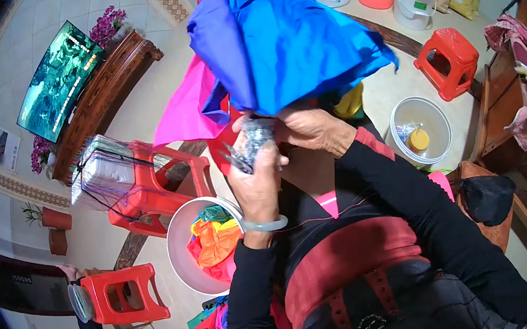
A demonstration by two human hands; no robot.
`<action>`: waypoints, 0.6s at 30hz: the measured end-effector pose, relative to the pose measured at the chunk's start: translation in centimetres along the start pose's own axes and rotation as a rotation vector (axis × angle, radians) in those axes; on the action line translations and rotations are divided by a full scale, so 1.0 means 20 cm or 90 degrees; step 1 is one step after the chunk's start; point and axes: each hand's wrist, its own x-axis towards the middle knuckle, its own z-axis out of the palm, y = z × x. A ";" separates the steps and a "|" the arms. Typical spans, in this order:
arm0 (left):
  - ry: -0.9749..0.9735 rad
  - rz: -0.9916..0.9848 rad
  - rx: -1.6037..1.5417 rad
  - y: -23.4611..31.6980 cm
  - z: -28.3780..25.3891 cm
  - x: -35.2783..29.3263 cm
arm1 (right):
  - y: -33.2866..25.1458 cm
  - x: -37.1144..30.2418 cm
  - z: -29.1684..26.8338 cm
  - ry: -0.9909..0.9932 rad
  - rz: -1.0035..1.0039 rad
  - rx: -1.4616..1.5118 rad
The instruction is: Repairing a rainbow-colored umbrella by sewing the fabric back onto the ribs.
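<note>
In the head view, a crumpled grey plastic bundle is grasped in the left hand, with a pointed metal tool beside it. The right hand is curled at the lower edge of the blue fabric; what is gripped there cannot be told. Bright cloths are contained in a white bucket.

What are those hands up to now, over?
Left hand: closed on crinkled clear plastic, apparently a pointed metal tool too. Right hand: at lower edge of bunched glossy blue cloth, grip unclear. Nearby: round white bucket holding multicoloured cloth.
</note>
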 end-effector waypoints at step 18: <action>-0.108 -0.272 -0.525 -0.08 -0.05 0.02 | 0.10 0.06 -0.06 0.054 -0.010 0.087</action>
